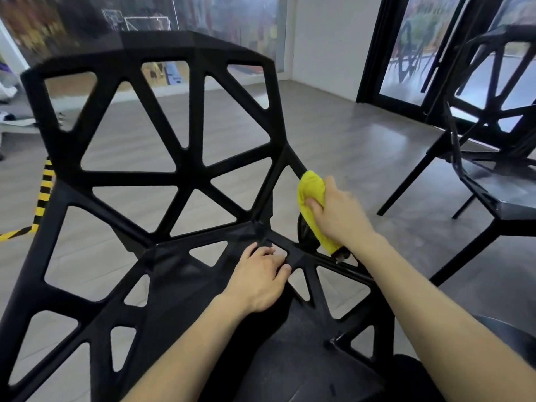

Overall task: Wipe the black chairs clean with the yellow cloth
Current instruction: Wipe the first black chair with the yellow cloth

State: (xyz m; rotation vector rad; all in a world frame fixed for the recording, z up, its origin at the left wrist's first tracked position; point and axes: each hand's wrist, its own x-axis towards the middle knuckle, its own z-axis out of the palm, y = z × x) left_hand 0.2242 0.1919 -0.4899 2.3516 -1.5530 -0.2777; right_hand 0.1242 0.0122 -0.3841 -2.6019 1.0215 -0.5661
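A black lattice chair [185,166] with triangular openings fills the left and middle of the view, close in front of me. My right hand [340,211] grips the yellow cloth [311,198], wrapped around the chair's right edge strut. My left hand [261,278] holds a strut where the seat meets the backrest, fingers curled over it. A second black chair [499,181] of the same design stands at the right.
Grey plank floor [362,152] spreads beyond the chairs. A black-framed glass door [406,53] stands at the back right. Yellow-and-black striped tape [43,195] runs along the floor at the left. A dark rounded object [510,332] sits at the lower right.
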